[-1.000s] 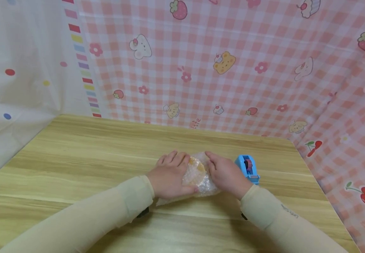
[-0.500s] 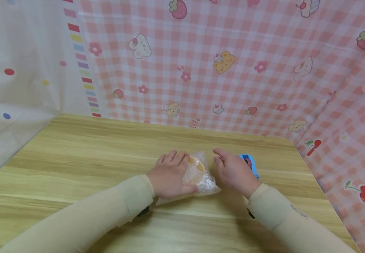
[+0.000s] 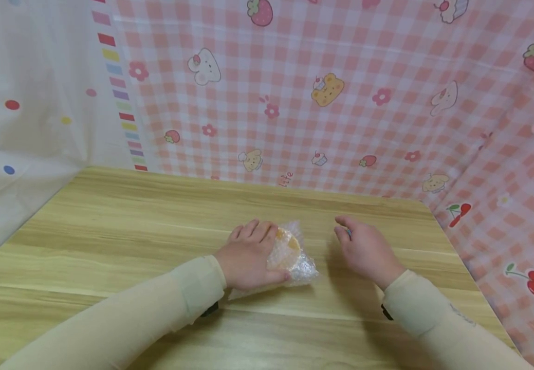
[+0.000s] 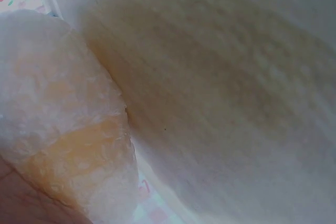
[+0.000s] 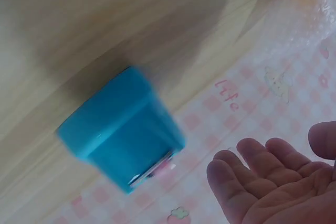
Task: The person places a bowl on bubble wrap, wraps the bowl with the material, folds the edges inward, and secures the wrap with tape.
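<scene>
My left hand [image 3: 249, 257] rests on a bubble-wrap package [image 3: 296, 264], its fingers spread over the left part and its thumb along the near side. Something yellow-orange with a rounded edge shows through the wrap; in the left wrist view the palm touches the package [image 4: 63, 93]. To the right, apart from the package, my right hand [image 3: 369, 252] is held above the table with nothing in its grasp. A blue tape dispenser [image 5: 123, 129] stands close to that hand in the right wrist view, somewhat blurred. In the head view the right hand hides nearly all of it.
The wood-grain table [image 3: 123, 221] extends under both hands. A pink checked cloth [image 3: 285, 67] hangs along its back and right side, and a white dotted cloth [image 3: 31, 77] hangs at the left.
My right hand has let go of the package's right side and moved right, now covering the tape dispenser in the head view. My left hand has stayed on the package.
</scene>
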Demonstrator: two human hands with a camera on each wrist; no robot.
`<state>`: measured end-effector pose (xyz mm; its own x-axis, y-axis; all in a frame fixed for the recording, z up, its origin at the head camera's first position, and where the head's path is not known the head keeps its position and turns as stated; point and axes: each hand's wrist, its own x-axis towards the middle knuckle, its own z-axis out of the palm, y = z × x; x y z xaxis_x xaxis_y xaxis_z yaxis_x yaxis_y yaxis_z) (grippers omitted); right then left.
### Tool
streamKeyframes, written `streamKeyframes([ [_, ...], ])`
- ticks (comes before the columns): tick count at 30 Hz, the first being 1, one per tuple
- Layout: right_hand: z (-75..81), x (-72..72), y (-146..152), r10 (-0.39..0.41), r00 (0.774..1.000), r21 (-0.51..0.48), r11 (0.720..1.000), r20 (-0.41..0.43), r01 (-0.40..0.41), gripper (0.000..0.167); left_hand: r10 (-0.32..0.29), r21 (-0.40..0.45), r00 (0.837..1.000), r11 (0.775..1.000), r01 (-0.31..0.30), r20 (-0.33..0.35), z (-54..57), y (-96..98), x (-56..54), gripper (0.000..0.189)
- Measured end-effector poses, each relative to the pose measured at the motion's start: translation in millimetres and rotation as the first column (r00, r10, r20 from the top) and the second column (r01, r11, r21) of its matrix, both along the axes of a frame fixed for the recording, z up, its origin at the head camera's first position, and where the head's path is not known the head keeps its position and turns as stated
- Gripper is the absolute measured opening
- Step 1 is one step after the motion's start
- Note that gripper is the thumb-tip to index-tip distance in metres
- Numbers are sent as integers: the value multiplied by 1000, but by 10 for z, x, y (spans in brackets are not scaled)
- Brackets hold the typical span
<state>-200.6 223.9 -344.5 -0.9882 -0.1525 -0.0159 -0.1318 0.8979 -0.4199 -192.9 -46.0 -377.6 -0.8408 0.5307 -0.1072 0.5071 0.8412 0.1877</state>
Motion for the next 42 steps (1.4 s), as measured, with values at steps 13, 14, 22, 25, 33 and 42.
streamKeyframes([
  [13, -39, 4, 321, -76, 997, 21, 997, 10, 76, 51, -3, -7, 1000, 1000, 3, -11, 9, 13, 9, 108],
  [14, -38, 5, 336, -84, 996, 28, 996, 7, 84, 51, -3, -7, 1000, 1000, 3, -10, 9, 13, 9, 108],
  [22, -24, 29, 467, -108, 994, 54, 993, 10, 108, 51, 0, -10, 1000, 1000, 0, 0, 11, 19, 6, 108],
  [25, -34, 34, 517, -120, 992, 60, 991, 39, 117, 53, 1, -13, 1000, 1000, -1, -1, 10, 20, 5, 108],
  [33, -75, 48, 590, -173, 981, 98, 982, 89, 165, 53, 4, -8, 1000, 1000, -4, -1, 11, 21, 9, 108],
  [42, -110, 92, 655, -200, 970, 114, 976, 136, 185, 51, 4, -13, 1000, 1000, -4, -7, 10, 27, 13, 108],
])
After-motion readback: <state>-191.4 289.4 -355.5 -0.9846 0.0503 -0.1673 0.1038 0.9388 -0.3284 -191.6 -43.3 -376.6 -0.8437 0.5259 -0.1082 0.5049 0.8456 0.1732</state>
